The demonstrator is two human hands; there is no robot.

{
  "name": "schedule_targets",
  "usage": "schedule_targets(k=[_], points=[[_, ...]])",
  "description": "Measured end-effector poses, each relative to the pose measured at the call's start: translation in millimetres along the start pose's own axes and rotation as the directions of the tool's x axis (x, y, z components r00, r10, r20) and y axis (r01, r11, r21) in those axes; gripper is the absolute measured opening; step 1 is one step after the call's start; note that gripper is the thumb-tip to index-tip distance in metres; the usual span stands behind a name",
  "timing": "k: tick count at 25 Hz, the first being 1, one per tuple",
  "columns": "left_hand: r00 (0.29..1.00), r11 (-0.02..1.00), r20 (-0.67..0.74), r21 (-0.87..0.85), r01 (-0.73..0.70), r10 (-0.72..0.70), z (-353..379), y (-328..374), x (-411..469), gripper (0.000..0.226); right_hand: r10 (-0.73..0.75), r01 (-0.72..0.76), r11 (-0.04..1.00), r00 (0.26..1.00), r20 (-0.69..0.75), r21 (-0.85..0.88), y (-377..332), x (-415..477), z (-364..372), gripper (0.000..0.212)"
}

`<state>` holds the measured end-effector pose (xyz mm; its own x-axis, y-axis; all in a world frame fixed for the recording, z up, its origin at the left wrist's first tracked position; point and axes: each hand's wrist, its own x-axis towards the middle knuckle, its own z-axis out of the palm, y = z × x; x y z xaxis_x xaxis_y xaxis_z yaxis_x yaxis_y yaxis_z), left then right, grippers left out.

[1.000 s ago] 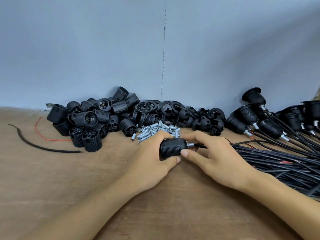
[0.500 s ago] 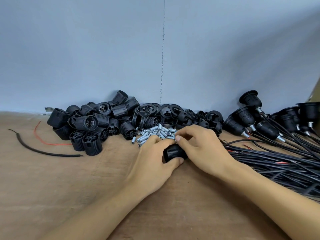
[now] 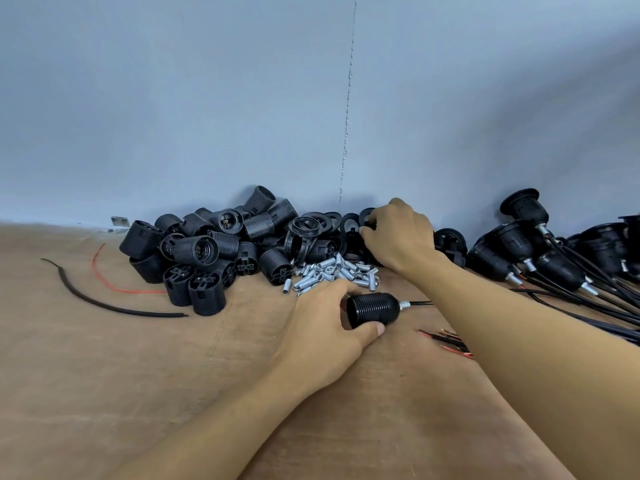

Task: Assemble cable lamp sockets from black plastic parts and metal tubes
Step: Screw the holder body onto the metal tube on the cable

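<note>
Lying in left hand [image 3: 322, 323]; socket [image 3: 372, 310]

Hands among socket parts
Left hand [image 3: 322, 323] grips a wired socket [image 3: 372, 310]; right hand [image 3: 398, 233] curls into far-edge black rings [image 3: 311, 226] (grip unclear).

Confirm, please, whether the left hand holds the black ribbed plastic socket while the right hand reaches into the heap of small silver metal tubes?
Not quite: the head view shows the left hand holding the black ribbed plastic socket, but the right hand reaches past the small silver metal tubes into the black plastic rings by the wall.
</note>
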<state>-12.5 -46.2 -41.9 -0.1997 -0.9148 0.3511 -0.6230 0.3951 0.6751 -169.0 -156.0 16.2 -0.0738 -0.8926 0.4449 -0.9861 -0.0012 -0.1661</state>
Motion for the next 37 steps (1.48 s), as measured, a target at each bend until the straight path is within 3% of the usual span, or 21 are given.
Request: schedule_targets(k=[7,10,13,16,18,20,22,24,26,29,33,37], points=[[1.000,1.000,-0.004,-0.027,0.001,-0.001,1,-3,1,0.036,0.056,-0.020,0.973,0.986,-0.154,0.228,-2,3,-16,0.036],[1.000,0.999,0.001,-0.047,0.018,-0.018,0,-4,0,0.043,0.153,-0.044,0.825,0.977,-0.146,0.564,4,0,-34,0.038],[0.997,0.991,-0.063,-0.126,0.039,-0.048,1,-1,1,0.047,0.112,-0.107,0.557,0.992,0.054,0.824,6,-22,-49,0.027],[0.979,0.960,-0.175,-0.274,0.050,-0.101,-2,2,2,0.046,-0.143,-0.238,0.424,0.935,0.325,0.874,16,-53,-53,0.019],[0.977,0.925,-0.179,-0.377,0.042,-0.118,-5,2,1,0.039,-0.272,-0.291,0.437,0.859,0.433,0.851,26,-72,-56,0.020],[0.980,0.906,-0.178,-0.423,0.008,-0.092,-7,1,0,0.018,-0.311,-0.242,0.529,0.837,0.451,0.813,32,-91,-56,0.022],[0.979,0.895,-0.185,-0.446,-0.010,-0.081,-9,2,-1,0.009,-0.270,0.000,0.741,0.915,0.299,0.671,40,-104,-51,0.012],[0.972,0.872,-0.216,-0.489,-0.025,-0.093,-10,0,-1,0.006,-0.334,0.262,0.887,0.933,0.134,0.381,48,-113,-47,0.025],[0.956,0.853,-0.271,-0.520,-0.045,-0.115,-10,0,-1,0.005,-0.412,0.349,0.886,0.894,0.174,0.304,55,-116,-46,0.037],[0.935,0.862,-0.331,-0.503,-0.062,-0.126,-10,-1,-2,0.016,-0.391,0.253,0.859,0.885,0.252,0.446,56,-119,-41,0.034],[0.947,0.911,-0.315,-0.404,-0.082,-0.055,-6,2,-3,0.018,-0.388,0.300,0.832,0.916,0.102,0.467,54,-123,-38,0.042],[0.952,0.918,-0.305,-0.377,-0.120,-0.001,-5,6,-6,0.021,-0.330,0.302,0.821,0.944,-0.028,0.485,52,-126,-41,0.037]])
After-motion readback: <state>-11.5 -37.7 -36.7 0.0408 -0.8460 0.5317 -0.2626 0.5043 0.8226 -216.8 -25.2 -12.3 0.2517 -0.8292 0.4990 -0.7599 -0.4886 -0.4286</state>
